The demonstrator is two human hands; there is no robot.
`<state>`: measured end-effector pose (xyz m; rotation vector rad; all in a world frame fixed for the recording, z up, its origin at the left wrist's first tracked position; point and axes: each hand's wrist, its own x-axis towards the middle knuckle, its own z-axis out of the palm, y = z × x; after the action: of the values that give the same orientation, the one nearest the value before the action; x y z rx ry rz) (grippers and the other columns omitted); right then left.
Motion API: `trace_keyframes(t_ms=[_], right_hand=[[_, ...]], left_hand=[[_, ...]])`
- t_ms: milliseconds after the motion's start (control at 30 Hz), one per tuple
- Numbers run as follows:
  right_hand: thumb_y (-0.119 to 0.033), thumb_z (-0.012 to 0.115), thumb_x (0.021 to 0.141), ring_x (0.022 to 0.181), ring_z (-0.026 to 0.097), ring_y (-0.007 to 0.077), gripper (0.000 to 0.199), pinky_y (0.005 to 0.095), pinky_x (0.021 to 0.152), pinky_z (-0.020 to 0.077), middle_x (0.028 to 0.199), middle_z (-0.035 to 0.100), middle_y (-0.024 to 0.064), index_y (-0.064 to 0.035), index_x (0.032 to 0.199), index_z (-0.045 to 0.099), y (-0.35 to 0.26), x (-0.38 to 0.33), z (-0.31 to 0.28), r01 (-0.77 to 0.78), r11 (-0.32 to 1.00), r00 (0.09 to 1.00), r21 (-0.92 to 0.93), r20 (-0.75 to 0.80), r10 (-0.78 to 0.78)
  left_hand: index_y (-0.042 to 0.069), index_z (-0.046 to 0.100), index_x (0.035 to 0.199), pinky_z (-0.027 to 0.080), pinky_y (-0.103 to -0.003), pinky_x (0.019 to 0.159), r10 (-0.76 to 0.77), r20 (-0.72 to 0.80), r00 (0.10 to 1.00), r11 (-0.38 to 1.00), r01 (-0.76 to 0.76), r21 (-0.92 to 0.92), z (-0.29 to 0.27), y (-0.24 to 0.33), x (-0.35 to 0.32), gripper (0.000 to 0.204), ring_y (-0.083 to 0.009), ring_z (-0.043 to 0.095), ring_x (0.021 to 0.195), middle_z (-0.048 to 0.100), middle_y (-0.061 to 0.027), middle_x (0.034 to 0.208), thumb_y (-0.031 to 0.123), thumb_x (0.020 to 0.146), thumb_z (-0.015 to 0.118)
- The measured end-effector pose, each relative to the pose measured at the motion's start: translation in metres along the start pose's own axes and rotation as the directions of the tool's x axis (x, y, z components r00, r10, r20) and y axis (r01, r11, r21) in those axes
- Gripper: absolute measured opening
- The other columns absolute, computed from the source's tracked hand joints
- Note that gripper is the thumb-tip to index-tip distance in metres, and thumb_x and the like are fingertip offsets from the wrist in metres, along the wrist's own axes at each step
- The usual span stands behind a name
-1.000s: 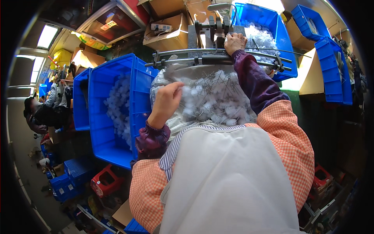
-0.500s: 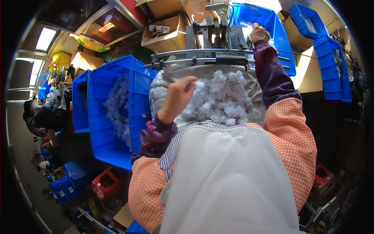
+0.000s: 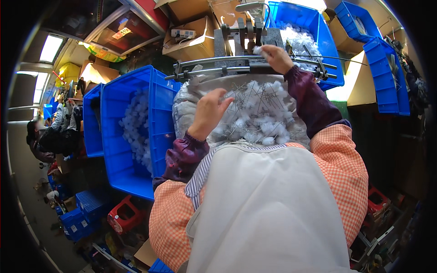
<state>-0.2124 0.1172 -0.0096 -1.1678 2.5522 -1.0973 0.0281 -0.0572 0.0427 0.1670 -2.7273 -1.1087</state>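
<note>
My right hand (image 3: 279,60) is at the front of a dark metal bench machine (image 3: 222,44), pinching a small white plastic piece (image 3: 258,50) between thumb and fingers. My left hand (image 3: 209,111) hovers over the left side of a heap, its thumb and forefinger apart and nothing visible between them. Beneath it, the heap of white plastic pieces with thin metal pins (image 3: 261,116) lies on a pale cloth (image 3: 184,107) spread in front of me. Horizontal metal rods (image 3: 214,63) run across the machine's front, between the heap and the machine.
At my left stands a large blue bin (image 3: 157,118) with white pieces inside. Another blue bin (image 3: 328,48), holding more white pieces, is behind the machine at right. Cardboard boxes (image 3: 195,45) sit at the back. A red stool (image 3: 123,214) is at lower left; another person (image 3: 59,132) is far left.
My right hand has come from the back right bin leftward to the machine, carrying a white piece. The white piece in my left fingers is gone, and those fingers have parted.
</note>
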Motion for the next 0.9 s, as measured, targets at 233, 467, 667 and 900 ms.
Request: trace_keyframes(t_ms=[233, 467, 667, 900], right_hand=[[-0.019, 0.051, 0.082, 0.098, 0.052, 0.0254, 0.018, 0.0388, 0.083, 0.0411, 0.098, 0.059, 0.0045, -0.0147, 0.097, 0.061, 0.066, 0.040, 0.014, -0.232, 0.778, 0.960, -0.584, -0.268, 0.084], [-0.023, 0.049, 0.084, 0.104, 0.049, 0.0243, 0.022, 0.0401, 0.088, 0.0364, 0.103, 0.058, 0.0028, -0.0159, 0.102, 0.058, 0.068, 0.046, 0.017, -0.244, 0.757, 0.966, -0.606, -0.221, 0.134], [-0.024, 0.047, 0.085, 0.106, 0.048, 0.0248, 0.023, 0.0399, 0.089, 0.0345, 0.104, 0.058, 0.0040, -0.0136, 0.103, 0.057, 0.064, 0.047, 0.016, -0.256, 0.764, 0.964, -0.592, -0.211, 0.160], [-0.030, 0.047, 0.086, 0.109, 0.047, 0.0243, 0.027, 0.0413, 0.093, 0.0306, 0.110, 0.058, 0.0016, -0.0172, 0.107, 0.058, 0.074, 0.054, 0.016, -0.270, 0.833, 0.961, -0.484, -0.190, 0.201]], left_hand=[[0.003, 0.059, 0.095, 0.046, -0.041, 0.071, -0.299, 0.245, 0.922, 0.846, 0.138, 0.514, 0.010, -0.048, -0.056, 0.034, -0.0315, 0.058, 0.087, 0.060, -0.0149, 0.092, 0.035, 0.081, 0.058], [0.004, 0.057, 0.090, 0.045, -0.042, 0.070, -0.217, 0.219, 0.951, 0.900, 0.108, 0.423, 0.014, -0.060, -0.063, 0.027, -0.0331, 0.054, 0.090, 0.057, -0.0137, 0.090, 0.030, 0.082, 0.057], [0.004, 0.056, 0.101, 0.044, -0.042, 0.075, -0.240, 0.107, 0.965, 0.850, 0.156, 0.504, 0.010, -0.078, -0.062, 0.032, -0.0326, 0.053, 0.092, 0.056, -0.0146, 0.096, 0.029, 0.081, 0.057], [0.003, 0.051, 0.110, 0.044, -0.045, 0.078, -0.339, 0.186, 0.922, 0.882, 0.242, 0.405, 0.018, -0.091, -0.063, 0.038, -0.0355, 0.052, 0.095, 0.054, -0.0171, 0.103, 0.026, 0.080, 0.058]])
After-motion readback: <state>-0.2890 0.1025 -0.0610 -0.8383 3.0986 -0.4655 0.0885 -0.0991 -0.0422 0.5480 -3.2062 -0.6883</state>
